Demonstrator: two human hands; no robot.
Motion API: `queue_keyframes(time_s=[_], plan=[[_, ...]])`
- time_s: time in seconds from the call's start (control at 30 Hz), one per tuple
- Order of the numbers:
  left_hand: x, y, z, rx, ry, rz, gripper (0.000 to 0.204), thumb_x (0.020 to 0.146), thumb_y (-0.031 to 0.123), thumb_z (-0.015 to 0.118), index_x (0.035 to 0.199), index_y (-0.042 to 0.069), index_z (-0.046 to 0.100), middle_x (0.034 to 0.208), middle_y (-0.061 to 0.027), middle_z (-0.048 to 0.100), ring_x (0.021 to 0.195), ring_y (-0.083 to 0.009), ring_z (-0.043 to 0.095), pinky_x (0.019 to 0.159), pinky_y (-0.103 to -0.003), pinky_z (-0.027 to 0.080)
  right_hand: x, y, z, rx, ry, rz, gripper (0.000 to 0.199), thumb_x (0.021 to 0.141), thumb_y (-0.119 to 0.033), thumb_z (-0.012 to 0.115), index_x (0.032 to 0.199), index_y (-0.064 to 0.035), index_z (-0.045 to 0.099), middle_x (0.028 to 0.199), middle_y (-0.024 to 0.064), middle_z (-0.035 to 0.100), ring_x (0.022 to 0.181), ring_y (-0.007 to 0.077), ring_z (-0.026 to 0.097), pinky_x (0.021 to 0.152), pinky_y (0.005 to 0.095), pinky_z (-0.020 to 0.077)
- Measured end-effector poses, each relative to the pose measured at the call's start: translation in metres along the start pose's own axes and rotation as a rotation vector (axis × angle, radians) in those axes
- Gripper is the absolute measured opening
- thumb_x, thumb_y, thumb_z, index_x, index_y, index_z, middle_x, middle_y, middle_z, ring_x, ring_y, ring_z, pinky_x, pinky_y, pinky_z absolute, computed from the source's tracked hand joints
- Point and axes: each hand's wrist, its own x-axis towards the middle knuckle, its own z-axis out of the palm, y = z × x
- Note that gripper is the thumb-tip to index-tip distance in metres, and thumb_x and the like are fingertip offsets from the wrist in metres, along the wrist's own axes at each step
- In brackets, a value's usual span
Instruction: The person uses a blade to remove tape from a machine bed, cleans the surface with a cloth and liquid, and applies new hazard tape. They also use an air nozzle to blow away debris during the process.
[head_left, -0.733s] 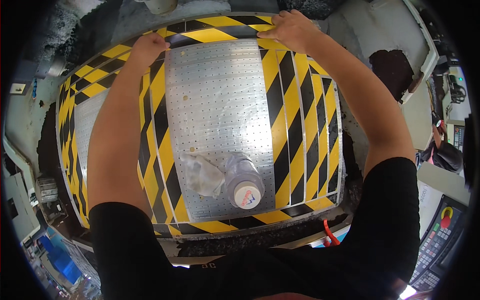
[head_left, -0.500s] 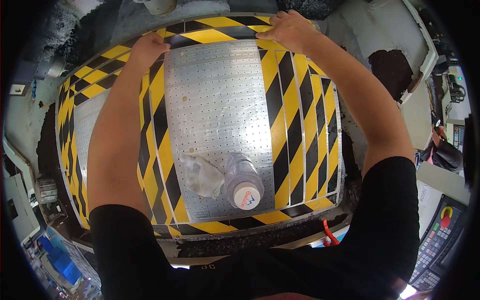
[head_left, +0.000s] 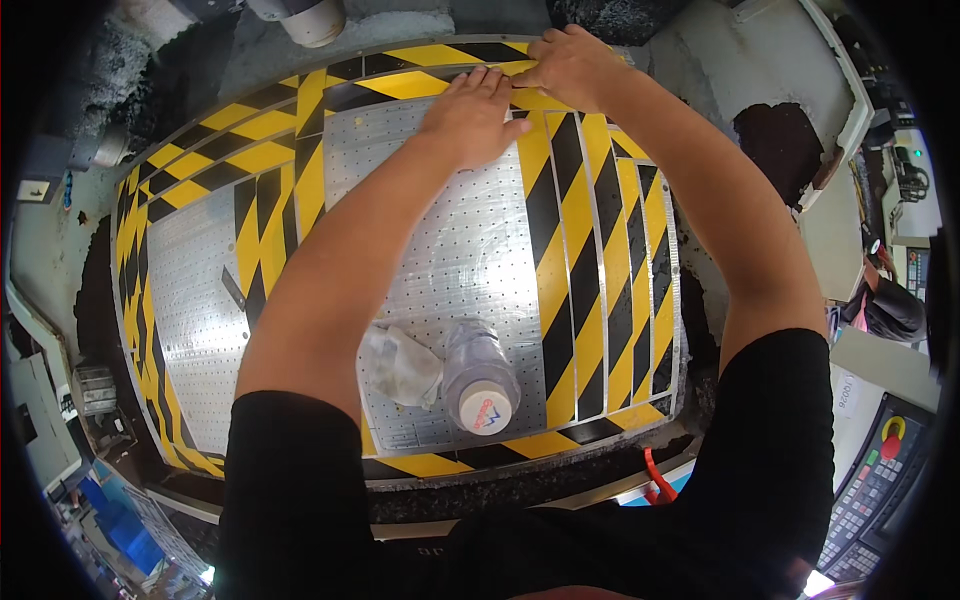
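Note:
Yellow-and-black striped tape (head_left: pixel 405 86) runs across the far side of a perforated metal plate (head_left: pixel 460 235). My left hand (head_left: pixel 470 118) lies over this strip near its right part, fingers stretched forward and thumb out to the right. Just to the right, my right hand (head_left: pixel 572 68) rests at the plate's far right corner, its fingers apart and touching the tape. The fingertips of the two hands almost meet. Nearer to me, a clear plastic bottle (head_left: pixel 478 360) with a white cap and a crumpled white cloth (head_left: pixel 402 366) sit on the metal.
More striped tape borders the plate and divides it into bare panels, with a second panel (head_left: pixel 200 310) at left. A cylindrical machine part (head_left: pixel 312 22) overhangs the far edge. At right is a control panel (head_left: pixel 880 480) with a red button. Another person (head_left: pixel 890 308) is at far right.
My left hand has moved right along the far strip, from the bare panel's left corner to beside my right hand, and its fingers have flattened. My right hand has barely moved.

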Motion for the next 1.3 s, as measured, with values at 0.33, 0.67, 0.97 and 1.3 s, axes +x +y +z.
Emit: queue_keyframes(time_s=[0.33,0.67,0.97,1.3], plan=[[-0.007,-0.021,-0.002,-0.001,-0.024,-0.133,0.071,0.103,0.052,0.03,0.154,0.003,0.028,0.161,-0.0122,0.027,0.15,-0.0255,0.022,0.122,-0.041,0.018,-0.038,0.002,0.001,0.102,0.336,0.051,0.043,0.084,-0.021,0.073,0.126,-0.0203,0.065,0.136,0.0105,0.054,0.134,0.0299,0.045,0.113,0.0457,0.0329],[-0.081,-0.107,-0.04,0.009,-0.091,-0.556,0.076,0.1,0.058,0.028,0.154,0.005,0.028,0.161,-0.0101,0.028,0.15,-0.0226,0.023,0.122,-0.047,0.017,-0.117,-0.067,-0.02,0.455,0.309,-0.102,0.037,0.084,-0.02,0.071,0.118,-0.0087,0.066,0.134,0.017,0.055,0.133,0.0342,0.047,0.113,0.0469,0.0359],[-0.15,-0.071,-0.053,0.09,-0.125,-0.161,0.07,0.101,0.052,0.035,0.147,-0.001,0.037,0.153,-0.0219,0.038,0.144,-0.0312,0.035,0.119,-0.047,0.025,-0.055,-0.107,-0.052,0.657,0.33,-0.149,0.029,0.085,-0.02,0.069,0.111,-0.0088,0.068,0.111,0.0143,0.064,0.109,0.0324,0.06,0.098,0.0456,0.0452],[-0.337,-0.145,-0.105,0.088,0.209,-0.786,0.045,0.085,0.028,0.072,0.122,0.007,0.062,0.105,-0.0194,0.065,0.098,-0.0412,0.061,0.087,-0.048,0.05,0.052,-0.19,-0.097,0.796,0.258,-0.325,0.024,0.091,-0.03,0.063,0.1,-0.0077,0.068,0.093,0.0132,0.063,0.095,0.0347,0.061,0.086,0.0453,0.0483]])
